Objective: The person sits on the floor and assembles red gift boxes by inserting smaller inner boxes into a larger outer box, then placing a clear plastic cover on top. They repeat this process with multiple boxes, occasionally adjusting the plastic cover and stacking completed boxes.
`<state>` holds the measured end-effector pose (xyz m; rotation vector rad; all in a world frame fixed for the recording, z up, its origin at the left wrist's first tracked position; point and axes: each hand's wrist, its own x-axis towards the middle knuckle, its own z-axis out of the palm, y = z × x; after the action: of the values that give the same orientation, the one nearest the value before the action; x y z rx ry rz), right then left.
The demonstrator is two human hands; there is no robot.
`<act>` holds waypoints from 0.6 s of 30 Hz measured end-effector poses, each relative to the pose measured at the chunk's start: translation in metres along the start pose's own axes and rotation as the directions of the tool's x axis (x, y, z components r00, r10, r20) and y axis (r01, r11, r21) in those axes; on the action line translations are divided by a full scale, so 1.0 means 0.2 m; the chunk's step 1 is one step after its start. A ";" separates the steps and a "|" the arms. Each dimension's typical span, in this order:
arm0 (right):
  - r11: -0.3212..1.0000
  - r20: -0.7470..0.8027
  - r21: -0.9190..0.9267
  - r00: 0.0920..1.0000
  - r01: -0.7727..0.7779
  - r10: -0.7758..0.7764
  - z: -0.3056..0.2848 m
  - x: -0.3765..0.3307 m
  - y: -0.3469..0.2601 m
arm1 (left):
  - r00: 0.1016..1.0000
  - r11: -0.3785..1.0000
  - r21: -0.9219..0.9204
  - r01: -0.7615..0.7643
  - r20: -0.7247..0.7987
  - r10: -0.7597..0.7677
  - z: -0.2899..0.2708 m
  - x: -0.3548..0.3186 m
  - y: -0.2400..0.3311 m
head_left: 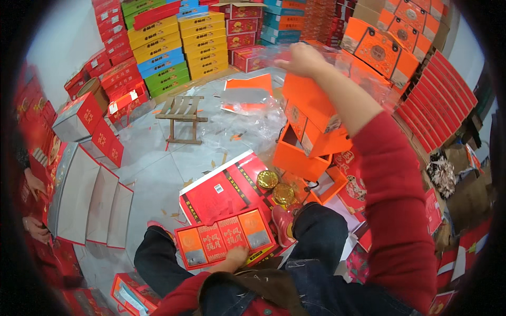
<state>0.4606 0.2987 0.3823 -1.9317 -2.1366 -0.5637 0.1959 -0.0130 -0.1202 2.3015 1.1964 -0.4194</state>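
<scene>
Hands are well apart: left hand (235, 256) pins the red tray (226, 238) steady on the lap, right hand (303, 59) grips clear wrap (337, 60) raised above the orange boxes (311, 124).

Under my left hand (235, 256): red tray (226, 238), 4 packets in orange, red, red and orange, 2 with grey panels. Just beyond it: 2 gold foil rounds (275, 186). Below my right hand (302, 59): plain orange boxes (311, 126). My sleeve (395, 210): red.

bright, even indoor light, soft shadows, strong fisheye bending, dark vignetted rim.
</scene>
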 end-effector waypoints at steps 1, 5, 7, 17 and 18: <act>0.998 0.036 0.020 0.998 -0.051 0.051 0.01 0.05 -0.09 | 0.998 0.997 -0.066 -0.047 0.030 0.049 0.03 -0.02 -0.04; 0.991 0.329 -0.049 0.934 -0.128 0.137 0.04 0.16 -0.20 | 0.981 0.946 -0.303 -0.116 -0.183 0.061 -0.12 -0.18 -0.07; 0.982 0.349 -0.065 0.918 -0.176 0.187 0.06 0.14 -0.25 | 0.975 0.918 -0.397 0.017 -0.197 -0.103 -0.16 -0.26 -0.14; 0.871 0.309 -0.278 0.821 -0.404 0.479 0.10 0.10 -0.46 | 0.951 0.846 -0.533 0.028 -0.245 -0.187 -0.16 -0.29 -0.16; 0.836 0.263 -0.360 0.814 -0.414 0.517 0.15 0.10 -0.43 | 0.956 0.837 -0.546 0.030 -0.230 -0.184 -0.20 -0.30 -0.14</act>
<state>0.3769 0.3239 0.3516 -2.7949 -1.6898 -0.4726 0.1413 -0.0166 -0.0659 1.8362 1.3698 0.1994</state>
